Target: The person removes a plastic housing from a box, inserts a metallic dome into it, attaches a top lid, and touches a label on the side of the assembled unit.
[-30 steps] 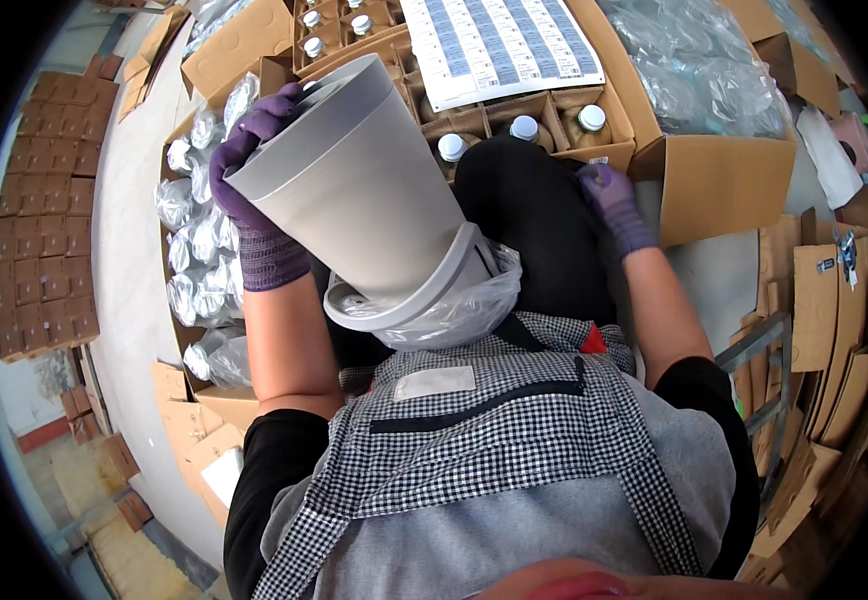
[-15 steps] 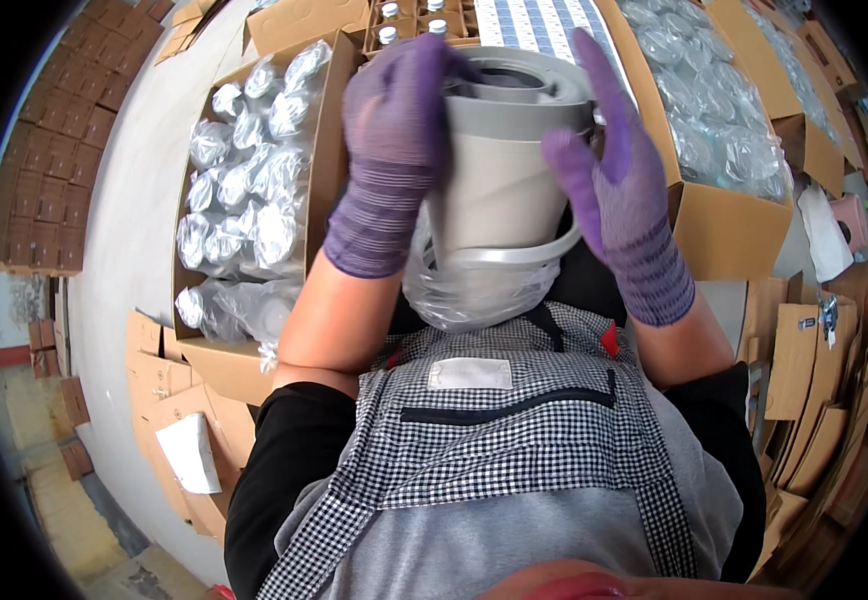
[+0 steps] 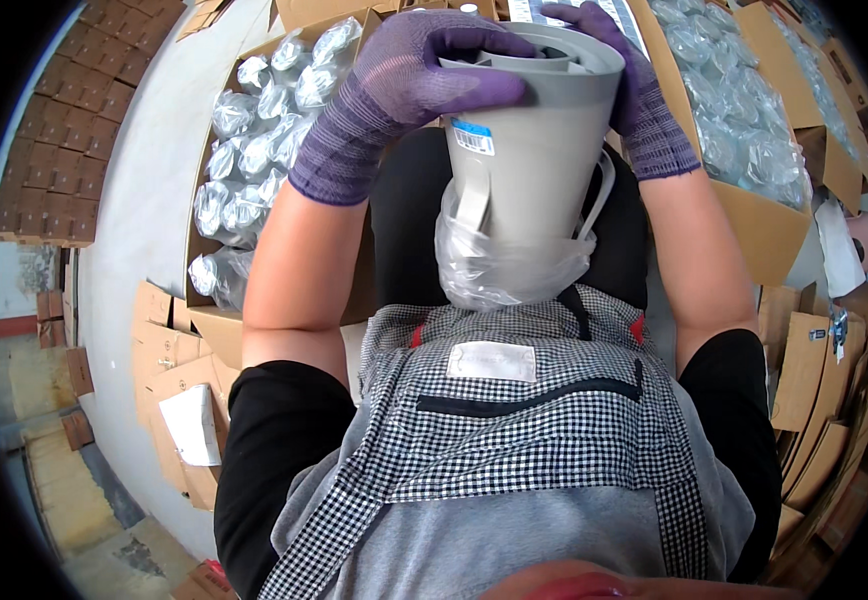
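A grey tapered plastic bucket (image 3: 539,170) stands between my thighs, its wide rim upward. Something round and grey sits inside the rim. My left hand (image 3: 429,70), in a purple knit glove, grips the rim's left side, thumb outside and fingers curled over the top. Against the right side of the rim rests my gloved right hand (image 3: 636,90), partly hidden behind the bucket. A blue-and-white sticker (image 3: 474,138) shows near the upper left of the wall. A light grey handle (image 3: 599,200) hangs down along the side, and clear plastic film (image 3: 504,268) bunches around the bucket's lower end.
At left stands a carton (image 3: 216,325) of items wrapped in clear film (image 3: 244,190). Another carton (image 3: 754,225) at right holds clear plastic-wrapped things (image 3: 734,110). Flattened cardboard (image 3: 804,370) leans at lower right; brown boxes (image 3: 64,120) are stacked far left.
The bucket has turned, bringing its sticker into view and its handle to the sides. My left hand has shifted onto the rim; my right hand, spread open before, now lies against the bucket.
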Motion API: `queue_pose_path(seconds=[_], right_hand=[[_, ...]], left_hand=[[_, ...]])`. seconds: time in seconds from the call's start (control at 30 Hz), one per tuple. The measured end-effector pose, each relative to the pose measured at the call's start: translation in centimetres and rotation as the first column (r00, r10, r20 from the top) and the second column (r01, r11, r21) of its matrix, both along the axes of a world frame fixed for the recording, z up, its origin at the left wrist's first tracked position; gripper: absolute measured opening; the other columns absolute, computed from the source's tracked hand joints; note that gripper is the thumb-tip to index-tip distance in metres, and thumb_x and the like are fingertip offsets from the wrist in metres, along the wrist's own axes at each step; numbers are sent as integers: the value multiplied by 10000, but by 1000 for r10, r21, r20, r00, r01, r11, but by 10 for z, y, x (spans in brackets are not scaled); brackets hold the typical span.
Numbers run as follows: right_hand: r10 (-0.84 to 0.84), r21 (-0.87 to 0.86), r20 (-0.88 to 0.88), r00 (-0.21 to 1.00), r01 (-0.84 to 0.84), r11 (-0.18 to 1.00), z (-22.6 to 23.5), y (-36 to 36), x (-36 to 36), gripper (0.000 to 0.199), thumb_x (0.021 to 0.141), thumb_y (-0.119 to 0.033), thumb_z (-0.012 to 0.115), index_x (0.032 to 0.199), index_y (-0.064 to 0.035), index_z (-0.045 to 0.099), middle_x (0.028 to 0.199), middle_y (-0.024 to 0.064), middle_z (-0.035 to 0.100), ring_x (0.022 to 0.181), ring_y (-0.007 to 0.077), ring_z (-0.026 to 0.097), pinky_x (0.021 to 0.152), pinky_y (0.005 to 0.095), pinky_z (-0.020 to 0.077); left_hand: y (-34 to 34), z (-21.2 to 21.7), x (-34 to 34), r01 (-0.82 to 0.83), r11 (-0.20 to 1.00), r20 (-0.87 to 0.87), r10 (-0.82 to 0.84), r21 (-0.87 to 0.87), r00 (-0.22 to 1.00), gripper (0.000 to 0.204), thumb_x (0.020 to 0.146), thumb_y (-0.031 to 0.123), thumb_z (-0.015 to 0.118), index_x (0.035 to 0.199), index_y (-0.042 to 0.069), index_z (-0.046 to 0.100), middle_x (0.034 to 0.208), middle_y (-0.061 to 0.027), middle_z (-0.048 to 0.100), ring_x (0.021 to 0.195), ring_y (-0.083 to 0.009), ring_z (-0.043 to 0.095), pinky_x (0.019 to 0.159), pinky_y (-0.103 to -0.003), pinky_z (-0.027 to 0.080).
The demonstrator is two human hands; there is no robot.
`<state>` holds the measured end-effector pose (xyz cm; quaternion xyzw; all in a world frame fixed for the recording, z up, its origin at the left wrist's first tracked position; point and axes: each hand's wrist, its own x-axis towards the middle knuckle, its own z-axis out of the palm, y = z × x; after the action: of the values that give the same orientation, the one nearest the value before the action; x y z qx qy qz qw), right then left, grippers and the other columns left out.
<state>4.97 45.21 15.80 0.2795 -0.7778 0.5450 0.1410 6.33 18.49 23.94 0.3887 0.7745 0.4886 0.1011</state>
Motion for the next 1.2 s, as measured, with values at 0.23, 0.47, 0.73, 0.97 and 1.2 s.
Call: queue_pose_path(seconds=[0.23, 0.47, 0.73, 0.97, 1.2], right_hand=[[-358, -46, 74, 931, 361, 931, -4, -9, 96, 190, 980, -156, 594, 1075, 3, 636, 979, 81, 587, 859, 164, 558, 799, 298, 470], [-403, 180, -139, 905, 423, 888, 14, -56, 116, 126, 920, -67, 637, 1013, 17, 649, 897, 153, 615, 827, 285, 633, 779, 367, 515], [-187, 284, -239, 953, 253, 925, 11, -63, 127, 210, 899, -124, 665, 1074, -9, 672, 972, 142, 678, 874, 280, 682, 772, 407, 551], [-458, 183, 44, 888, 444, 877, 24, -74, 118, 286, 820, -155, 802, 1058, -58, 678, 858, 56, 616, 715, 156, 626, 665, 302, 522], [-431, 149, 91, 898, 416, 897, 38, -82, 113, 245, 855, -147, 792, 1035, -29, 674, 867, 57, 677, 776, 134, 669, 727, 267, 539]], left_hand=[[19, 15, 38, -543, 703, -555, 251, -459, 793, 506, 969, 521, 607, 1168, 78, 750, 997, -153, 760, 830, -254, 752, 783, -364, 602], [22, 34, 39, -442, 848, -307, 354, -292, 883, 485, 970, 496, 572, 880, 71, 789, 712, -201, 680, 723, -370, 696, 732, -427, 552], [22, 34, 35, -491, 796, -274, 414, -353, 868, 491, 965, 501, 582, 908, 62, 793, 694, -201, 677, 703, -352, 702, 710, -416, 557], [18, 23, 34, -476, 831, -423, 336, -287, 842, 480, 969, 478, 576, 830, 62, 770, 677, -171, 676, 666, -359, 684, 675, -441, 544], [11, 18, 30, -495, 811, -511, 297, -310, 807, 419, 979, 437, 563, 845, 92, 759, 671, -176, 659, 667, -361, 678, 654, -457, 536]])
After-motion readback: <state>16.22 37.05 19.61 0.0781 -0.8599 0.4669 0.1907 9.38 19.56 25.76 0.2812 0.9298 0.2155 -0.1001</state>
